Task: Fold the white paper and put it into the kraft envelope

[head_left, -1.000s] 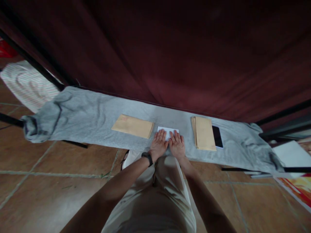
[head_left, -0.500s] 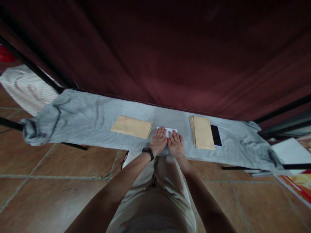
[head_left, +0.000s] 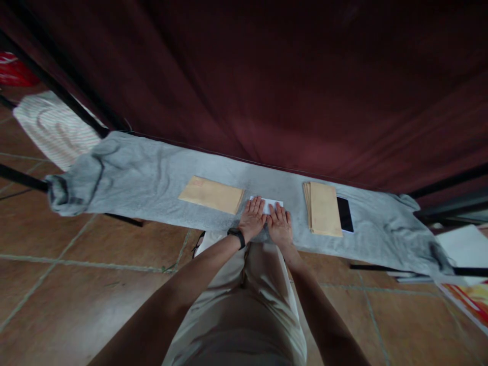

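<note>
A small white sheet of paper (head_left: 269, 203) lies on the grey cloth in front of me, partly covered by my hands. My left hand (head_left: 252, 219) rests flat on its left part, fingers stretched forward, a dark band on the wrist. On the right part lies my right hand (head_left: 279, 224), also flat with its fingers extended. The thumbs come close together at the paper's near side. Left of the hands is a tan envelope (head_left: 213, 194). A stack of several tan envelopes (head_left: 326, 209) lies to the right.
A grey cloth (head_left: 145, 173) covers the long narrow bench. Beside the envelope stack lies a dark-screened phone or tablet (head_left: 345, 214). A dark red curtain (head_left: 267, 91) hangs behind the bench. Striped fabric (head_left: 57, 127) is at the left, white papers (head_left: 463, 246) at the right.
The whole view has shifted and turned slightly. Both hands stay flat on the paper, with hardly any movement relative to it.
</note>
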The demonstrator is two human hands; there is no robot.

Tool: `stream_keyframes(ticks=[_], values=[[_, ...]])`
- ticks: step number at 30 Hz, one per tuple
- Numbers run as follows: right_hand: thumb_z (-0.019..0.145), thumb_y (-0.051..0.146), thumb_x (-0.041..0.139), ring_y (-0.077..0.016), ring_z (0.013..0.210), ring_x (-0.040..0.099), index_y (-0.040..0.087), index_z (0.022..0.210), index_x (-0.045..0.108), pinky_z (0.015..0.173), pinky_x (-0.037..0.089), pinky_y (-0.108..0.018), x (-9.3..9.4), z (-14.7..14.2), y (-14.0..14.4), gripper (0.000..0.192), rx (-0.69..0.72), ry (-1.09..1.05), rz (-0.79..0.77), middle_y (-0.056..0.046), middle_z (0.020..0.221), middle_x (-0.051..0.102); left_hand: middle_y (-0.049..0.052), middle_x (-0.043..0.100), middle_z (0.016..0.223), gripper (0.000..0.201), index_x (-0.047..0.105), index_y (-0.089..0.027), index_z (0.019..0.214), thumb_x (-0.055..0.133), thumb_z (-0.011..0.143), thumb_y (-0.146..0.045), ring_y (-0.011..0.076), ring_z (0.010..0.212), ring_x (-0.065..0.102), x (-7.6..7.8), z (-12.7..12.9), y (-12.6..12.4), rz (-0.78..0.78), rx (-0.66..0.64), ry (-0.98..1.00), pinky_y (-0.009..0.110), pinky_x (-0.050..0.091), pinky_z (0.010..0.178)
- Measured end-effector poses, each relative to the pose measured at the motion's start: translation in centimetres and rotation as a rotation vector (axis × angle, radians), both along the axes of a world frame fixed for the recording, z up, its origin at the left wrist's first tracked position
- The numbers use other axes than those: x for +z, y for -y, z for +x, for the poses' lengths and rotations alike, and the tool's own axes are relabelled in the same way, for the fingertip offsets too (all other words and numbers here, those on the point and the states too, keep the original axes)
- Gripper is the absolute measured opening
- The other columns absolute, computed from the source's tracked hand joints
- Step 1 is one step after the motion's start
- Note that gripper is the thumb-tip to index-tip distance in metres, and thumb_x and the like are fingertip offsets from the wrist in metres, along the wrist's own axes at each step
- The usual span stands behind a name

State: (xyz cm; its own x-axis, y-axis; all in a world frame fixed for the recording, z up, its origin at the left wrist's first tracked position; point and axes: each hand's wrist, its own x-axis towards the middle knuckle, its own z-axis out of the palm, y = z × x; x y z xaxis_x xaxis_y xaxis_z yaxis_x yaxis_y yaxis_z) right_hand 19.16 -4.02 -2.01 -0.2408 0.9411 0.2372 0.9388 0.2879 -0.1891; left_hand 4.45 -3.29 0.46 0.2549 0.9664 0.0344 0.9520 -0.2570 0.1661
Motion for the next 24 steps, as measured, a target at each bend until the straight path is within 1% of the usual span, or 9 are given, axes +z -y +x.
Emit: stream_keyframes(ticks=[6, 11, 14, 16, 20, 22, 24], values=[[0.104, 0.031, 0.032, -0.0284, 0.147, 0.033, 0.021, 0.153, 0.041, 0.118, 0.023, -0.052, 0.0, 0.0, 0.0, 0.051, -0.007, 0.016, -0.016, -0.013, 0.161, 0.034, 0.013, 0.025, 0.165, 0.059, 0.034, -0.014, 0.156, 0.032, 0.100, -0.034, 0.0272, 0.154, 0.017, 0.1, -0.3, 0.4, -0.025, -0.015, 0.005, 0.050, 0.013, 0.125], [0.103, 0.030, 0.034, -0.0286, 0.147, 0.034, 0.020, 0.153, 0.042, 0.118, 0.022, -0.051, -0.1, 0.0, 0.0, 0.051, -0.008, 0.010, -0.020, -0.013, 0.161, 0.035, 0.014, 0.027, 0.165, 0.059, 0.035, -0.013, 0.155, 0.033, 0.100, -0.034, 0.0287, 0.154, 0.019, 0.2, -0.3, 0.5, -0.025, -0.024, -0.002, 0.051, 0.014, 0.125], [0.103, 0.029, 0.036, -0.0281, 0.146, 0.036, 0.020, 0.150, 0.046, 0.119, 0.021, -0.053, 0.2, 0.0, -0.6, 0.049, -0.026, -0.021, -0.043, -0.013, 0.158, 0.041, 0.015, 0.027, 0.164, 0.060, 0.035, -0.012, 0.155, 0.035, 0.099, -0.033, 0.0292, 0.153, 0.021, 0.2, -0.2, 0.4, -0.026, -0.029, -0.002, 0.052, 0.013, 0.125], [0.103, 0.027, 0.035, -0.0260, 0.144, 0.040, 0.018, 0.147, 0.049, 0.120, 0.021, -0.051, 0.5, -0.2, -1.2, 0.048, -0.029, -0.054, -0.060, -0.013, 0.154, 0.046, 0.015, 0.027, 0.164, 0.060, 0.035, -0.012, 0.155, 0.035, 0.098, -0.032, 0.0296, 0.153, 0.021, 0.2, -0.2, 0.3, -0.028, -0.032, -0.007, 0.053, 0.012, 0.125], [0.103, 0.025, 0.030, -0.0208, 0.143, 0.040, 0.013, 0.144, 0.052, 0.120, 0.026, -0.042, 0.8, -0.7, -2.2, 0.048, 0.071, -0.101, -0.069, -0.012, 0.153, 0.048, 0.015, 0.028, 0.164, 0.061, 0.035, -0.011, 0.155, 0.035, 0.097, -0.030, 0.0311, 0.153, 0.020, 0.2, -0.1, 0.2, -0.034, -0.030, -0.039, 0.057, 0.011, 0.124], [0.104, 0.026, 0.028, -0.0212, 0.144, 0.038, 0.013, 0.146, 0.050, 0.120, 0.025, -0.042, 0.6, -1.1, -2.2, 0.049, 0.099, -0.087, -0.056, -0.011, 0.154, 0.047, 0.016, 0.028, 0.164, 0.062, 0.034, -0.011, 0.156, 0.035, 0.096, -0.028, 0.0314, 0.153, 0.021, 0.2, -0.1, 0.2, -0.035, -0.035, -0.040, 0.059, 0.011, 0.124], [0.105, 0.026, 0.026, -0.0227, 0.146, 0.036, 0.014, 0.149, 0.047, 0.120, 0.023, -0.045, 0.3, -1.3, -1.9, 0.050, 0.099, -0.060, -0.034, -0.011, 0.155, 0.046, 0.016, 0.027, 0.164, 0.062, 0.033, -0.011, 0.156, 0.035, 0.096, -0.028, 0.0310, 0.153, 0.021, 0.3, -0.1, 0.3, -0.039, -0.038, -0.029, 0.058, 0.013, 0.124]])
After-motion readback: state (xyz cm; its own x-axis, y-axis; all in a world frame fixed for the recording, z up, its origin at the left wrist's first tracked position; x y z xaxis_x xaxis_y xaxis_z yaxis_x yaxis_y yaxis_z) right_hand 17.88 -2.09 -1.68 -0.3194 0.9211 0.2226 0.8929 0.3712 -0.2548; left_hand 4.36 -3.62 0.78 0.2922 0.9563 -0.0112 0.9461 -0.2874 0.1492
